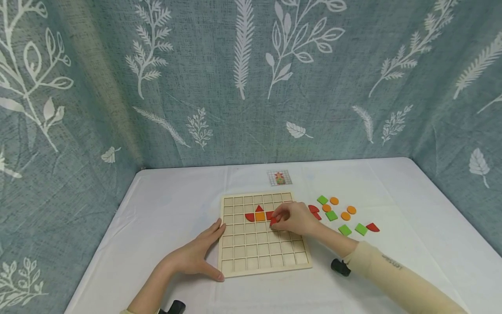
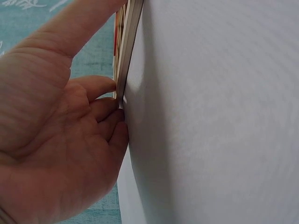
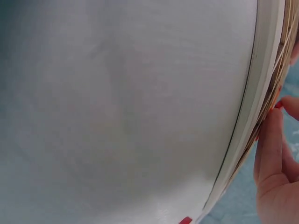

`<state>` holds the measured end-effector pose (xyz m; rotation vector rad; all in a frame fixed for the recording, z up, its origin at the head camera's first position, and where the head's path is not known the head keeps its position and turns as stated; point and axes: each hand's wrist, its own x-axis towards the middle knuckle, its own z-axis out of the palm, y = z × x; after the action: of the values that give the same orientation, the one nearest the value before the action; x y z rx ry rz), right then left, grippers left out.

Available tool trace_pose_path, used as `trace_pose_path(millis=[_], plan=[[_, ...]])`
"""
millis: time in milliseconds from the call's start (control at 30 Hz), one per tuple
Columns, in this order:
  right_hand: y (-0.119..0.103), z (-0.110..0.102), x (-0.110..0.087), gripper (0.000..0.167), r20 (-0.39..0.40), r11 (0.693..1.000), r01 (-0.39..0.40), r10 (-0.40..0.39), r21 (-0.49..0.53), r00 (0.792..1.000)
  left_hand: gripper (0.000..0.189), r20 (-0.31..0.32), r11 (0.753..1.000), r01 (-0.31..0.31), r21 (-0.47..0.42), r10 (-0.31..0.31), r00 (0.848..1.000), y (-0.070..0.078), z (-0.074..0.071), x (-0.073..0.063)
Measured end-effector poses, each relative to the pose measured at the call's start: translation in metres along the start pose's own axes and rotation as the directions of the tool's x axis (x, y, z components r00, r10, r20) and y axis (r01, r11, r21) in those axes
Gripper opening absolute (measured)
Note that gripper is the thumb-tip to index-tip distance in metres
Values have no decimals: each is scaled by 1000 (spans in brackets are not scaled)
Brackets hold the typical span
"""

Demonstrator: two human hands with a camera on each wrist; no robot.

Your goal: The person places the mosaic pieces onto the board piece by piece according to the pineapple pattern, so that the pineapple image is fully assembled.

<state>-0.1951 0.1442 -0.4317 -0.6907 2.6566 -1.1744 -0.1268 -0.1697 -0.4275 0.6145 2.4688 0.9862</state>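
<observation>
Near the frame's centre, the right hand (image 1: 295, 219) pinches a red piece (image 1: 273, 221) at the gridded board (image 1: 252, 251); likely light and stiff, best held by its edges. Its outline is partly masked (contact with the board is unclear). Left of centre, the left hand (image 1: 196, 253) rests unclenched against the board's side.

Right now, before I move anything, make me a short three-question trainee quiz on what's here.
1. Which hand pinches a red piece at the grid board?
2. True or false: the picture card lies on the grid board.
3. In the head view, how many green squares lie on the white table?

Key:
1. The right hand.
2. False; the picture card lies on the table, beyond the board's far edge.
3. Four.
</observation>
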Motion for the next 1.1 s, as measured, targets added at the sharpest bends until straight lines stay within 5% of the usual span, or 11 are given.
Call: trace_pose_path(millis=[633,867,1100], plan=[[-4,1,-5,10,-2,975,198,-199,-101,980,125,9,1000,-10,5,10,1000,-1,-2,1],[4,-11,-11,12,-19,999,36,-37,-25,999,125,11,1000,0,-6,0,1000,1,-2,1],[25,-42,-22,15,-102,993,-113,114,13,988,125,15,1000,-3,-2,3,1000,0,-1,1]])
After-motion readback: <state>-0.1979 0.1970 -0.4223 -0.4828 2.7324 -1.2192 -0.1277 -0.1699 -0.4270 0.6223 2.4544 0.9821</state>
